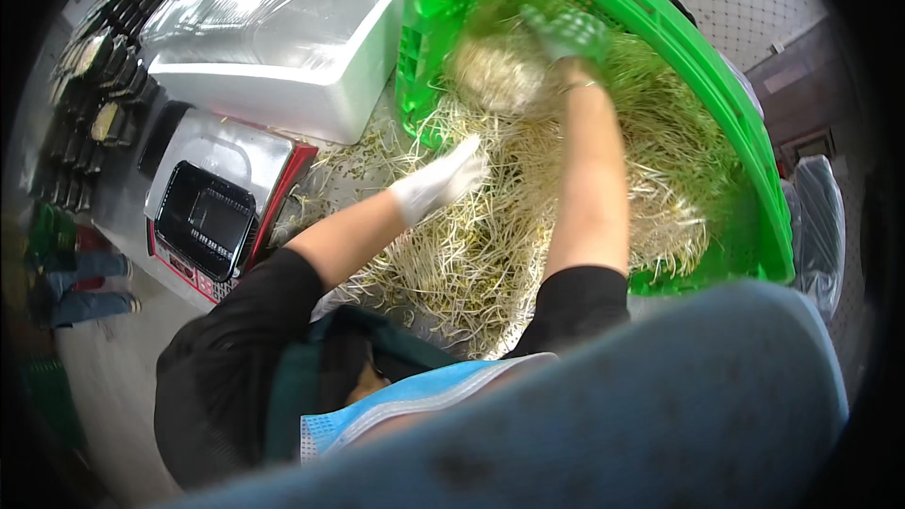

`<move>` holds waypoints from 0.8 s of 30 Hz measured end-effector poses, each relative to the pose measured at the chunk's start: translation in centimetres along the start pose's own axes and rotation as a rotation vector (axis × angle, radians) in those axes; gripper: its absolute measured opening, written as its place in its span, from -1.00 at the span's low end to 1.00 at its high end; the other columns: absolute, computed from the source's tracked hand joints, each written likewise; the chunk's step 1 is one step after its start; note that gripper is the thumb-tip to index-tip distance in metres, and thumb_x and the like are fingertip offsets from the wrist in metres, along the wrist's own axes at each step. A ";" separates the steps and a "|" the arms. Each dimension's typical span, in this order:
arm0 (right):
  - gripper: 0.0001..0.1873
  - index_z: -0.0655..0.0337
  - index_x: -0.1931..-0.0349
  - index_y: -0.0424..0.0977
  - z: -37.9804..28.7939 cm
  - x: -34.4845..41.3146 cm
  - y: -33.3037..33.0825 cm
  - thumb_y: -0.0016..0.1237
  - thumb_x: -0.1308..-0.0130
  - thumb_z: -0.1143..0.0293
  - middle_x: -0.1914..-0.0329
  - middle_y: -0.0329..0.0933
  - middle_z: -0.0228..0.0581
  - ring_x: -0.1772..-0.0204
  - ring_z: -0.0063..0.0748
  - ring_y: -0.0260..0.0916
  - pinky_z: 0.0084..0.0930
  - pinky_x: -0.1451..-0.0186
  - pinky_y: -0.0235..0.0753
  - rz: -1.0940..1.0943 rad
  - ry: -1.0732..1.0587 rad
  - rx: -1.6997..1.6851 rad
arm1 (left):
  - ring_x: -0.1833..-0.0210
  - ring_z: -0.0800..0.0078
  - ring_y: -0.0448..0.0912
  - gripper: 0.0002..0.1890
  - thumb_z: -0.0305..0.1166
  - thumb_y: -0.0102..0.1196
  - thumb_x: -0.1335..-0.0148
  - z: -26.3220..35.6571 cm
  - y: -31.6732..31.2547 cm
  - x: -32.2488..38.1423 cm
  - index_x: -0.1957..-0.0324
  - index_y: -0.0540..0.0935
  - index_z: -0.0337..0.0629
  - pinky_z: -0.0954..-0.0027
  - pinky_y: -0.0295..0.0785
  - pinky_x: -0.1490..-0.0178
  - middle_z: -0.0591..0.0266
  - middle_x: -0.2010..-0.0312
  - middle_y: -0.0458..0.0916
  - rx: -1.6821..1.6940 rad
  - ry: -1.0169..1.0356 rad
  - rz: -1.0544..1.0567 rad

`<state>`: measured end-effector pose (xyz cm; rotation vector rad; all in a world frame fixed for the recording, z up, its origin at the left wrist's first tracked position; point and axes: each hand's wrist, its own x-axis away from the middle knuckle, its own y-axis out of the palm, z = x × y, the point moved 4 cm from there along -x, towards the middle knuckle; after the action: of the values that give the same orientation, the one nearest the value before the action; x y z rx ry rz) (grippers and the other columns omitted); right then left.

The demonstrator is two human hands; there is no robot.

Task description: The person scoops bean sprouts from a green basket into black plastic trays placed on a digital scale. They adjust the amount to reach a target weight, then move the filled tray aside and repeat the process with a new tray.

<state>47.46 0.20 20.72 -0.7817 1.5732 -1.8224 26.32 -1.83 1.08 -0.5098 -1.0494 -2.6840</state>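
Pale bean sprouts (459,254) with thin white stems lie heaped over the metal table and spread into a green plastic crate (679,35) lying open towards me. My left hand (449,177), in a white glove, is at the heap's left edge; its fingers are extended and nothing shows in it. My right hand (573,32), in a green-and-white patterned glove, is blurred inside the crate. It touches the right side of a root-matted clump of green sprouts (498,71); whether the fingers grip the clump is not clear.
At left, an empty black plastic tray (205,219) rests on a red digital scale (279,177). Behind the scale stands a white foam box (276,99) with clear plastic film in it. Stacked black trays (78,127) line the far left. Another person's legs (92,286) show beyond the table.
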 end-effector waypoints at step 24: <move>0.15 0.39 -0.43 -0.37 13.5 9.2 0.8 0.14 -0.11 -0.01 -0.53 -0.33 0.16 -0.57 -0.01 -0.35 -0.22 -0.58 -0.30 -0.193 0.045 0.859 | -0.18 0.09 0.48 -0.45 -0.05 -0.04 -0.36 8.4 1.4 -4.0 -0.24 0.33 -0.21 -0.06 0.43 -0.19 0.00 -0.16 0.46 0.406 0.316 0.006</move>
<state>51.87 -15.50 22.08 -0.4783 0.6045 -2.3745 32.47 3.23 6.18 -0.0122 -1.4288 -2.3438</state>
